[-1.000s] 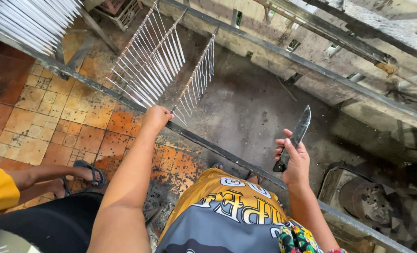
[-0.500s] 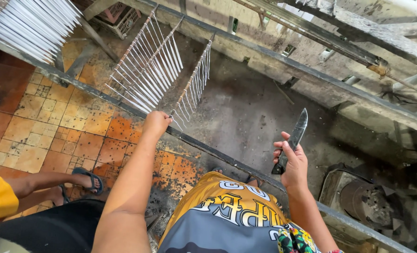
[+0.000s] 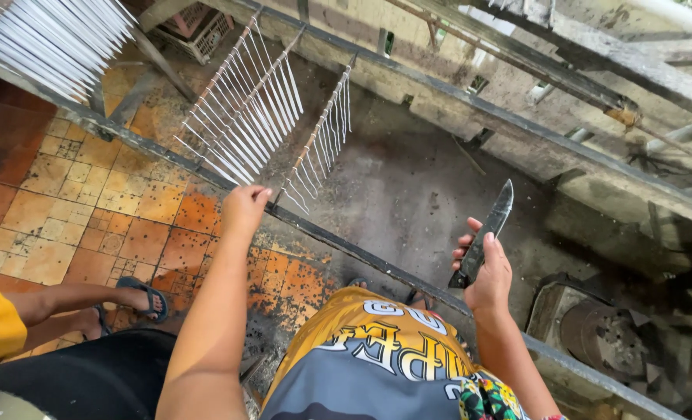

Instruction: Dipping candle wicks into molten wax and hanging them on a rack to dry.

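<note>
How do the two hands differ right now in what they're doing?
The left hand reaches forward to the near end of a stick rack of hanging white strips, whereas the right hand stays close to the body. The left hand carries no tool; the right hand grips a dark-bladed knife, point up. Both are bare.

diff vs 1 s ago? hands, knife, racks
The left hand has slid a little left and down along the dark rail, away from the nearest rack of white sticks; whether it rests on the rail is unclear. The right hand keeps its grip on the knife, blade up. Racks unmoved.
</note>
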